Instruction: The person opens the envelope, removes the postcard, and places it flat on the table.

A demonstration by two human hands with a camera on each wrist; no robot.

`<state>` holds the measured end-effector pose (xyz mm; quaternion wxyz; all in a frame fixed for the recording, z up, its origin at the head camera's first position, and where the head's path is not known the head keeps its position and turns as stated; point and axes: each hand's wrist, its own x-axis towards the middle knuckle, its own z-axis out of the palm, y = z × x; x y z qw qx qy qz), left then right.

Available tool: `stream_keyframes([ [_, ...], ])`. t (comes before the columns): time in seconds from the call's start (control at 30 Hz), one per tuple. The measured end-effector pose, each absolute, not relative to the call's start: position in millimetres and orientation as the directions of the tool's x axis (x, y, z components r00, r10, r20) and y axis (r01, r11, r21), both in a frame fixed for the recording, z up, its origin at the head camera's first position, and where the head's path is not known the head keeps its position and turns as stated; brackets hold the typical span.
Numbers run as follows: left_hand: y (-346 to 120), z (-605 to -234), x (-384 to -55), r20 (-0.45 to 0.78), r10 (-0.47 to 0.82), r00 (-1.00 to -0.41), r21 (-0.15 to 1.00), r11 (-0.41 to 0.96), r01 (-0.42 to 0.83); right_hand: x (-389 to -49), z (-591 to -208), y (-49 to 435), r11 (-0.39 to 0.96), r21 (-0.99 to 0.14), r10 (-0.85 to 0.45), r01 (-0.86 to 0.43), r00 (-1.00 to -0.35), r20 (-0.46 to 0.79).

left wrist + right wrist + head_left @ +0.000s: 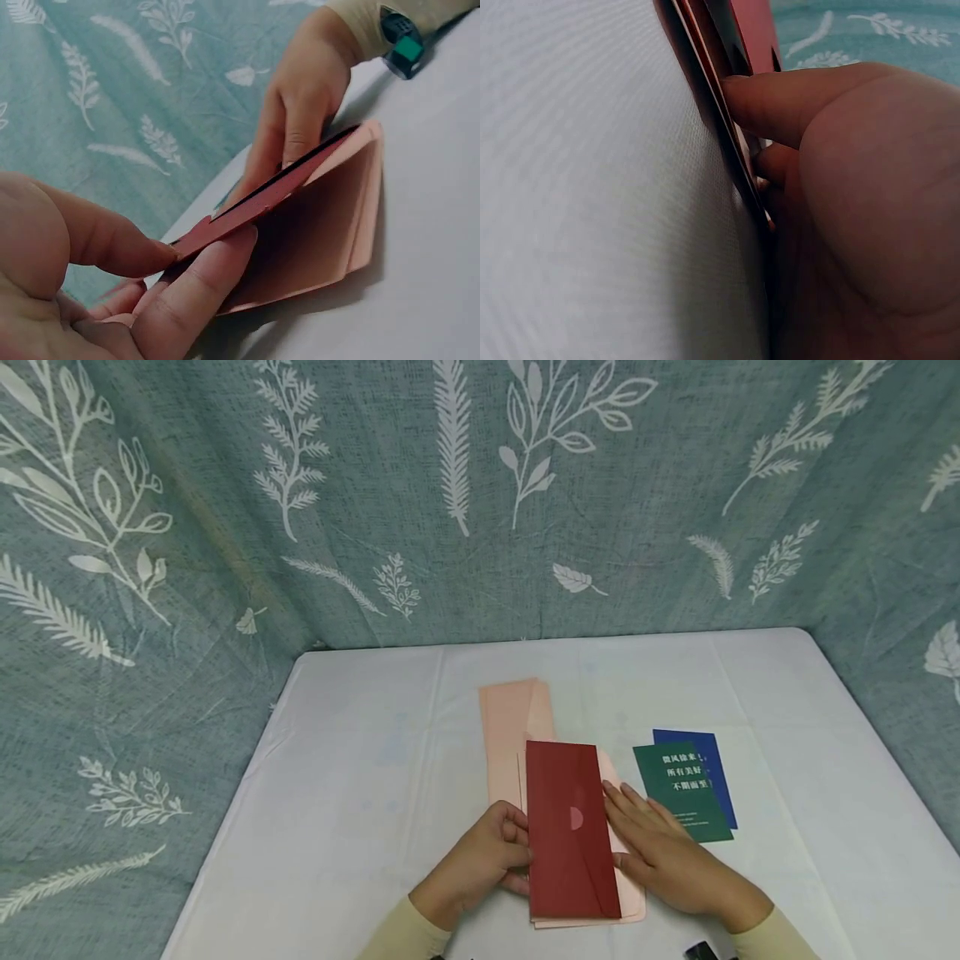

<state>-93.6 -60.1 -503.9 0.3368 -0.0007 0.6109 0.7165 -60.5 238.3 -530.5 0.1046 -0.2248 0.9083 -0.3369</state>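
Observation:
A dark red envelope [564, 868] with a small half-round pink tab lies lengthwise in front of me, over pink envelopes [633, 900]. My left hand [487, 856] pinches the red envelope's left edge between thumb and fingers. In the left wrist view that edge of the red envelope [217, 232] is tilted up, with a dark gap between it and the pink paper [322, 225]. On the other side my right hand [663, 856] rests with straight fingers on the pink paper by the red envelope's right edge. Its thumb [772, 101] touches the paper layers in the right wrist view.
More pink envelopes [506, 718] lie farther back, partly under the red one. To the right, a green card [678, 797] with white lettering overlaps a blue card [716, 768]. A white cloth [375, 760] covers the table, and a patterned green curtain [480, 568] hangs behind it.

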Motion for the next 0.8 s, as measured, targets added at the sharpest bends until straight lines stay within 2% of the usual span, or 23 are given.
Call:
stream_keyframes([
  [0.27, -58, -501, -86, -0.427, 0.417, -0.802, 0.895, 0.067, -0.442, -60, -529, 239, 0.678, -0.641, -0.483, -0.36, -0.876, -0.018],
  [0.43, -64, -494, -87, -0.407, 0.4, -0.821, 0.909, 0.261, -0.324, -61, -528, 239, 0.676, -0.647, -0.478, -0.353, -0.878, -0.021],
  [0.53, -68, -489, -88, -0.344, 0.399, -0.85, 0.893, 0.419, -0.166, -61, -528, 239, 0.677, -0.648, -0.474, -0.349, -0.88, -0.021],
  [0.63, -72, -486, -92, -0.23, 0.412, -0.881, 0.846, 0.533, 0.028, -61, -529, 239, 0.677, -0.647, -0.472, -0.35, -0.882, -0.017],
  [0.7, -74, -486, -95, -0.137, 0.435, -0.89, 0.809, 0.567, 0.153, -61, -529, 239, 0.676, -0.649, -0.471, -0.348, -0.882, -0.018],
  [0.8, -76, -486, -100, -0.004, 0.501, -0.866, 0.753, 0.572, 0.327, -60, -529, 239, 0.675, -0.652, -0.471, -0.346, -0.882, -0.02],
])
